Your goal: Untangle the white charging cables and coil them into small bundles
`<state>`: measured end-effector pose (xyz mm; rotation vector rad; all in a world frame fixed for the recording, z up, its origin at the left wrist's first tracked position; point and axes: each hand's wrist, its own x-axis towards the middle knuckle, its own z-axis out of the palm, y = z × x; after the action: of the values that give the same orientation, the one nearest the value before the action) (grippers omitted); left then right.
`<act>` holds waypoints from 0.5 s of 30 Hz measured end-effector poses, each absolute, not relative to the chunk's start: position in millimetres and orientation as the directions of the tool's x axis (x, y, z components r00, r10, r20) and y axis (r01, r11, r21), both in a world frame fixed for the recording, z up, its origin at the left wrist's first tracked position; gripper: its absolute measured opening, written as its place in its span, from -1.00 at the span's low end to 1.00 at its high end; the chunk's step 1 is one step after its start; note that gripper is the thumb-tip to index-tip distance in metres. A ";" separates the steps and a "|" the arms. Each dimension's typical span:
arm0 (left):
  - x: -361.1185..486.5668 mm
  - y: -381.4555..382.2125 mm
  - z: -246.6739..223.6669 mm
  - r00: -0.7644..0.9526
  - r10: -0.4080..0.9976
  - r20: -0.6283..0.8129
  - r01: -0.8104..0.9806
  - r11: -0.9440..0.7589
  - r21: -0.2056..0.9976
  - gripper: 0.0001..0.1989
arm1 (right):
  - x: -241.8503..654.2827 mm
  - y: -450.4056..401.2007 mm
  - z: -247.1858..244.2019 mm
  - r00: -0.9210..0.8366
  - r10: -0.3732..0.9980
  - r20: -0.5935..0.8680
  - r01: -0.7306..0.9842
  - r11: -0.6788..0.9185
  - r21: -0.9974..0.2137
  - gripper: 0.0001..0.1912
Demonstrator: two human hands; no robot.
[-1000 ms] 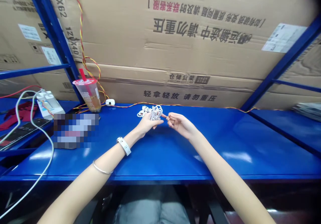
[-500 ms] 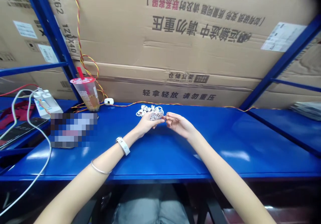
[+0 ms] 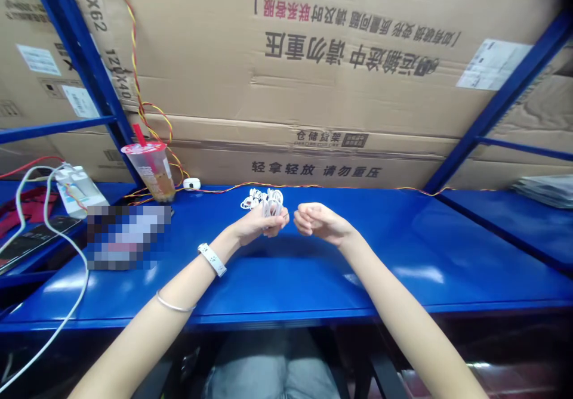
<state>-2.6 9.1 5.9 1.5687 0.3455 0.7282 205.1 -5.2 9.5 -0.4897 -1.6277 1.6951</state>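
My left hand [image 3: 263, 223], with a white band and a thin bangle on its wrist, is closed around a white coiled cable [image 3: 271, 208]. Part of that coil is hidden by the fingers. Just beyond it on the blue shelf lie more white coiled cables [image 3: 250, 200], bunched together. Facing it across a small gap is my right hand [image 3: 320, 223], its fingers curled in and closed; whether something small sits in them I cannot make out. A tiny dark thin piece shows at the left fingertips.
A drink cup with a red straw [image 3: 152, 172] and a small white case [image 3: 192, 183] stand at the back left of the blue shelf [image 3: 286, 285]. A blurred-out flat object [image 3: 129, 238] lies in front of the cup. A white cord [image 3: 83, 285] hangs over the left edge. Cardboard [image 3: 224, 107] backs the shelf.
My hands have moved apart slightly, from nearly touching to a small gap. My right fingers have curled in more. The left hand has turned a little, still holding the cable.
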 end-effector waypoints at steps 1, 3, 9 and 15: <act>-4.0 10.2 6.3 0.769 0.592 0.240 -0.193 -0.143 0.971 -0.60 | 207.6 -4.3 9.8 -0.686 0.690 0.231 -0.234 0.092 -0.968 -0.63; -8.1 13.3 7.0 0.795 0.568 0.213 -0.158 -0.145 0.977 -0.62 | 214.2 -3.3 13.9 -0.736 0.636 0.234 -0.162 0.171 -0.972 -0.65; -21.7 22.6 6.3 0.790 0.613 -0.010 0.162 -0.193 0.968 -0.67 | 228.5 -1.9 30.1 -0.757 0.653 -0.021 0.357 0.387 -0.850 -0.68; -22.2 26.3 -0.4 0.603 0.770 -0.209 0.517 -0.178 0.837 -0.53 | 222.6 5.5 19.4 -0.706 0.705 -0.067 0.567 0.507 -0.649 -0.66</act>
<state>-22.2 26.3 -0.4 1.8448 1.0384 0.3217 222.6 5.5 19.4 -1.0884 -2.5431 0.9793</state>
